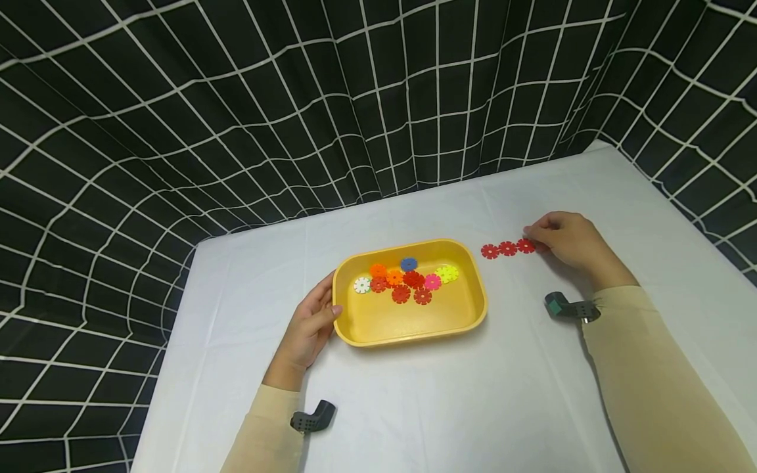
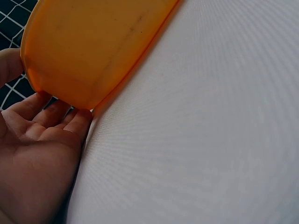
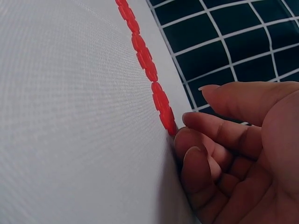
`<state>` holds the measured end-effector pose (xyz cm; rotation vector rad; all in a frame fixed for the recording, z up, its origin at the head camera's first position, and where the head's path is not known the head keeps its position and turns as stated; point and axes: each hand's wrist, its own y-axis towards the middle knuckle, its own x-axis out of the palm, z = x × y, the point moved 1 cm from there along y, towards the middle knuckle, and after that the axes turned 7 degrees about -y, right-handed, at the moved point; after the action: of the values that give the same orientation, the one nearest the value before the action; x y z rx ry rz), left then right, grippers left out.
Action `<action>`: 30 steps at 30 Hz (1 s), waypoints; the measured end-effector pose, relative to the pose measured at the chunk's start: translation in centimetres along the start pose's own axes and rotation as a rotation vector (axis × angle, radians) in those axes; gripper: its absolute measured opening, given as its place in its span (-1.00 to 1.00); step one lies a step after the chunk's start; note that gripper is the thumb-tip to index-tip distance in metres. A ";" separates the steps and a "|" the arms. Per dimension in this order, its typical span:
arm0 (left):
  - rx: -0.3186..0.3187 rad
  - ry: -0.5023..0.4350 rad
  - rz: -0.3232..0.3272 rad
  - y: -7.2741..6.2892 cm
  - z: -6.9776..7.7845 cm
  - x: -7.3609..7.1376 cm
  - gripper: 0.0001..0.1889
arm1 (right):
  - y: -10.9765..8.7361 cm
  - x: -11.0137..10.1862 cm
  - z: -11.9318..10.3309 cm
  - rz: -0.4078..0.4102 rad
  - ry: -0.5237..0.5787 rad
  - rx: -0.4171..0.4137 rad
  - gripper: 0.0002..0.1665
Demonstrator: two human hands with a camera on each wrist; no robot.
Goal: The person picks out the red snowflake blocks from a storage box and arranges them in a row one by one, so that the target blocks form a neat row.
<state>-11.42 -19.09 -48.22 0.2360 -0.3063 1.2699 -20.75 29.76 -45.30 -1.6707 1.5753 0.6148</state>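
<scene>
My left hand (image 1: 310,325) holds the left end of a yellow plastic tray (image 1: 378,322), thumb over the rim and fingers against the outer wall. The left wrist view shows those fingertips (image 2: 81,120) at the tray's lower corner. Three red notched plastic discs (image 1: 507,248) lie in a row on the white cloth, edge to edge. At the row's right end is my right hand (image 1: 570,240), its fingers loosely bent. In the right wrist view, the fingertips (image 3: 184,140) are right at the nearest red disc (image 3: 163,109), while the thumb stands apart with nothing pinched.
Inside the tray sit several loose discs: a white disc (image 1: 362,285), a blue disc (image 1: 409,264), a pink disc (image 1: 433,282), and orange, red and yellow ones. A white cloth (image 1: 408,401) covers the table. Black curtains with a white grid (image 1: 331,105) hang behind and around it.
</scene>
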 end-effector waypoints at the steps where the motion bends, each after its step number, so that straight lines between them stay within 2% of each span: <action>1: 0.001 0.001 0.000 0.0 0.0 0.0 -0.28 | 0.0 0.0 0.0 -0.001 0.000 -0.004 -0.44; 7: -0.001 0.000 0.002 0.0 0.0 -0.1 -0.28 | 0.0 0.0 0.0 -0.004 0.020 -0.011 -0.42; 15: 0.001 -0.009 -0.005 0.0 0.0 0.0 -0.28 | -0.1 -0.2 -0.4 0.009 0.110 -0.008 -0.42; 22: 0.000 -0.009 -0.009 0.0 0.0 0.0 -0.28 | -0.4 -0.4 -1.1 0.006 0.261 -0.003 -0.22; 26: 0.000 0.001 -0.005 0.0 0.1 0.0 -0.28 | -0.7 -0.1 -2.3 -0.012 0.350 -0.028 -0.18; 30: -0.003 0.006 -0.006 0.0 0.2 0.0 -0.28 | -1.1 0.2 -3.6 -0.037 0.391 -0.034 -0.16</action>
<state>-11.40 -19.13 -48.06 0.2306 -0.3025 1.2636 -20.17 26.80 -43.11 -1.9260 1.8048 0.3076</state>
